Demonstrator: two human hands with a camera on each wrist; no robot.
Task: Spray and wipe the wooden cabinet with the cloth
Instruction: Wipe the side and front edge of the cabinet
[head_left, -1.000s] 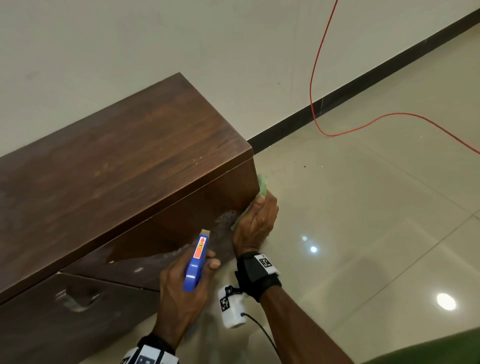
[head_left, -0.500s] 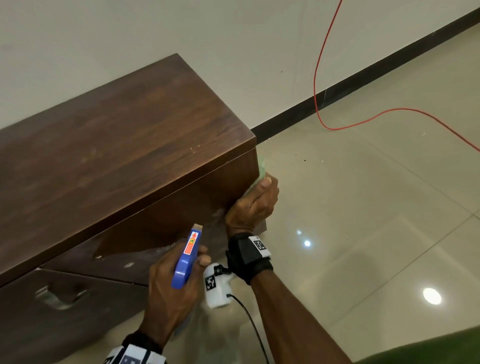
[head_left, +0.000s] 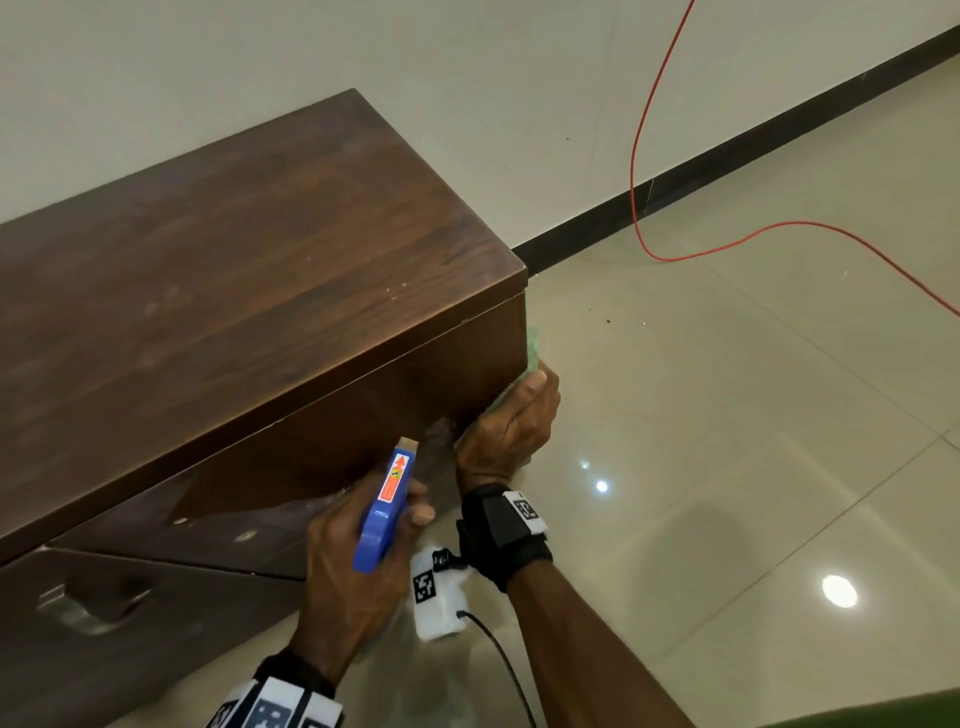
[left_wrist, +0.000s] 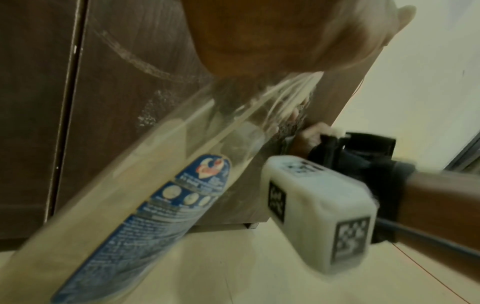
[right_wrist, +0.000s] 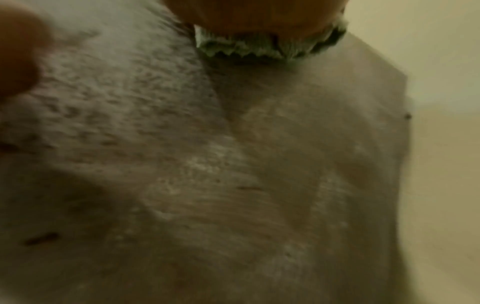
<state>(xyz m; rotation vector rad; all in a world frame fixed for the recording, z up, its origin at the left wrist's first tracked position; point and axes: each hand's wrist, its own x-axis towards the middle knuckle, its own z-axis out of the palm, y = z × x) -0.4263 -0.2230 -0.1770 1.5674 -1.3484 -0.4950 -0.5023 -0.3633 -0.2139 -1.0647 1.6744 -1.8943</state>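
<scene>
The dark wooden cabinet (head_left: 249, 291) stands against the wall, its front face streaked with wet spray. My right hand (head_left: 511, 415) presses a green cloth (head_left: 533, 349) against the front face at the cabinet's right corner, fingers curled over the cloth. In the right wrist view the cloth (right_wrist: 270, 48) shows under the fingers above the wet, foamy wood (right_wrist: 207, 164). My left hand (head_left: 358, 561) grips a spray bottle with a blue head (head_left: 387, 509), just below and left of the right hand. The bottle's clear body with a blue label (left_wrist: 161, 209) slants across the left wrist view.
A red cable (head_left: 644, 171) hangs down the wall and runs across the glossy tiled floor (head_left: 727, 415) to the right. A drawer with a metal handle (head_left: 78, 608) sits at the lower left. A black skirting (head_left: 727, 150) lines the wall.
My right hand has slid the cloth upward along the cabinet's right front corner. The left hand with the bottle has stayed just beside it.
</scene>
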